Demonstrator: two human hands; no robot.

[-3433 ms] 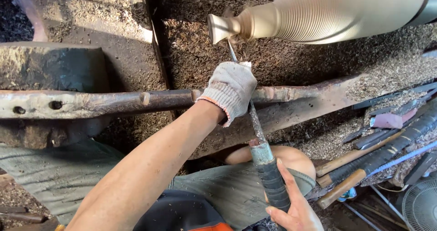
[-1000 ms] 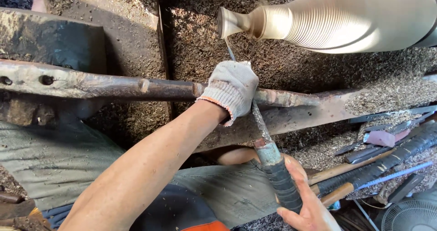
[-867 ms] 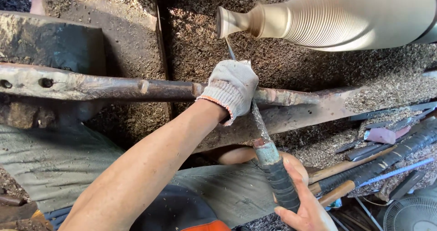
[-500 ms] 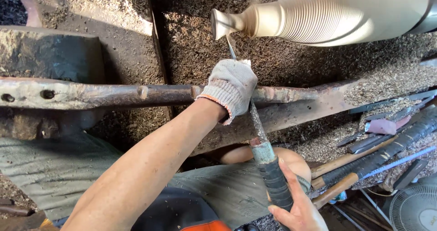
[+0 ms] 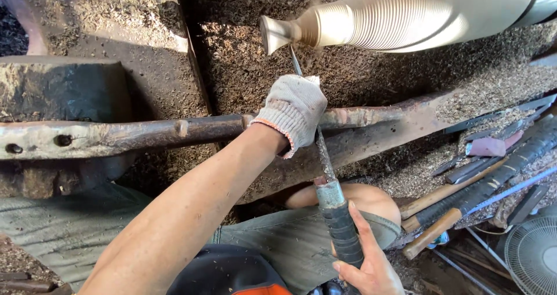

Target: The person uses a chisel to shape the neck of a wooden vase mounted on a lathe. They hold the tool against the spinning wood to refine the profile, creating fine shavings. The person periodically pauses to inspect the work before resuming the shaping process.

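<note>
1. Strong daylight falls from above and makes a bright glare on the pale wooden workpiece.
2. The workpiece is smeared by motion blur.
3. A deep shadow lies on the sawdust beside it.
4. The gloved left hand is sharp, and the lower corners are dim.

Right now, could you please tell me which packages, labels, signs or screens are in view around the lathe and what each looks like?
None are in view: only the pale turned wood piece, the long turning chisel, the rusty tool rest bar and loose tools among shavings.
</note>
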